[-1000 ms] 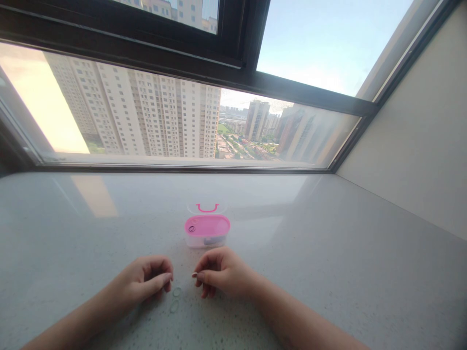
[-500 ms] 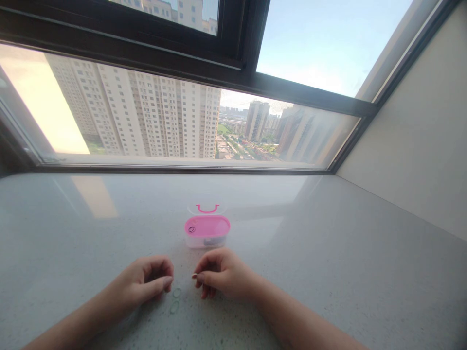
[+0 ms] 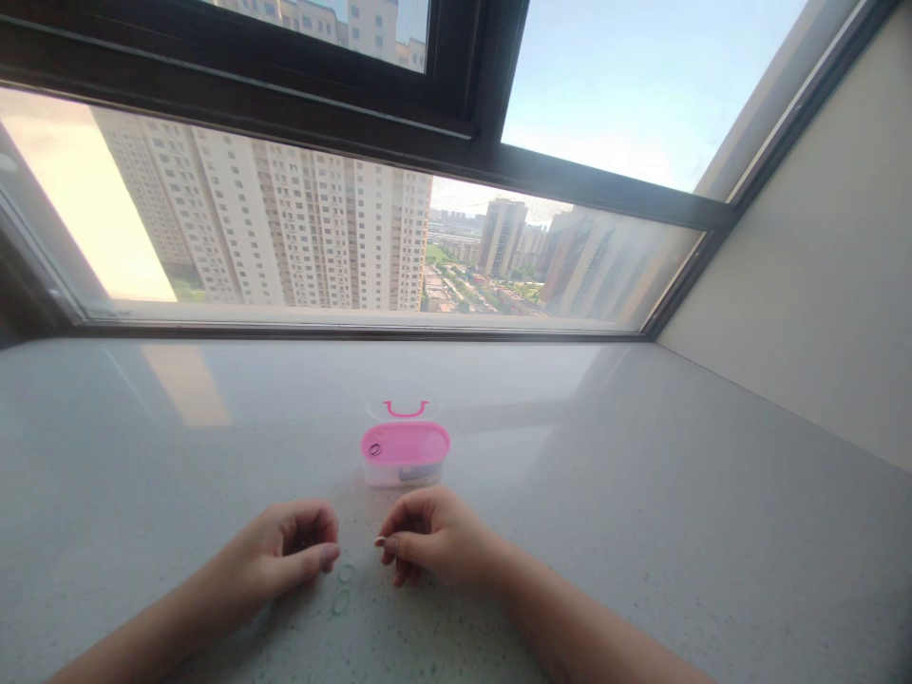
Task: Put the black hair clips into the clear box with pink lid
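Observation:
My left hand rests low over the pale speckled countertop, fingers curled in and thumb tip against them. Across a small gap, my right hand is closed in a pinch, thumb against index finger. A tiny pale spot shows at its fingertips, either a nail or a small item; I cannot tell which. Two thin, pale green rings, one ring and a nearer ring, lie on the counter beside my left thumb. Just beyond my right hand stands a small oval box with a pink top and clear sides.
A dark ring sits at the left of the pink top, and something dark shows through the box's side. Behind it lies a clear piece with a pink handle. A dark window frame borders the counter; a white wall rises right.

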The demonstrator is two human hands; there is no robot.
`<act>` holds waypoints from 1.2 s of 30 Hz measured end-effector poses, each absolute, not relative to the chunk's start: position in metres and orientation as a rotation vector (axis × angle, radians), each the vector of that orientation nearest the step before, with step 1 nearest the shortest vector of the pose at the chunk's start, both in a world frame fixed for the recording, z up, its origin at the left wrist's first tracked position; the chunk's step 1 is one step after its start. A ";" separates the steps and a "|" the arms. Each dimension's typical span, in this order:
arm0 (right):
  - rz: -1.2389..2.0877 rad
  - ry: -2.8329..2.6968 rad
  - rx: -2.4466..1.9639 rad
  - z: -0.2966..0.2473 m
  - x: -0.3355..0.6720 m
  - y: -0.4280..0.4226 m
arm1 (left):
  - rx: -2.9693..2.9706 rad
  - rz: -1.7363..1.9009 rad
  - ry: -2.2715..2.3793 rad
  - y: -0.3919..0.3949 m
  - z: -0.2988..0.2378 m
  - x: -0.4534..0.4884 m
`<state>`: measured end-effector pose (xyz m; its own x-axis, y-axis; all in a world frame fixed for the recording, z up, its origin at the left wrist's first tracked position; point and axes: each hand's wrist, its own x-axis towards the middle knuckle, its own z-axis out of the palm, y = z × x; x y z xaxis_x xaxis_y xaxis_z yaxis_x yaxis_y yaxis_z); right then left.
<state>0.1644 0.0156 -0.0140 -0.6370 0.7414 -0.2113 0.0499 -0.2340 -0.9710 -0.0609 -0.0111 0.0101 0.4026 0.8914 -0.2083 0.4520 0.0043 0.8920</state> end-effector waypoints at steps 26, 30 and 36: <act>1.910 -1.553 -0.919 -0.016 0.165 0.015 | 1.539 0.521 1.178 -0.010 0.002 -0.063; 1.905 -1.555 -0.919 -0.016 0.165 0.015 | 1.531 0.521 1.199 -0.010 0.002 -0.063; 1.897 -1.570 -0.922 -0.016 0.165 0.015 | 1.531 0.535 1.195 -0.011 0.001 -0.063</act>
<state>0.1652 0.0151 -0.0155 -0.6414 0.7457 -0.1803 0.0378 -0.2040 -0.9782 -0.0632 -0.0111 0.0013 0.3965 0.8842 -0.2469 0.4042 0.0733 0.9117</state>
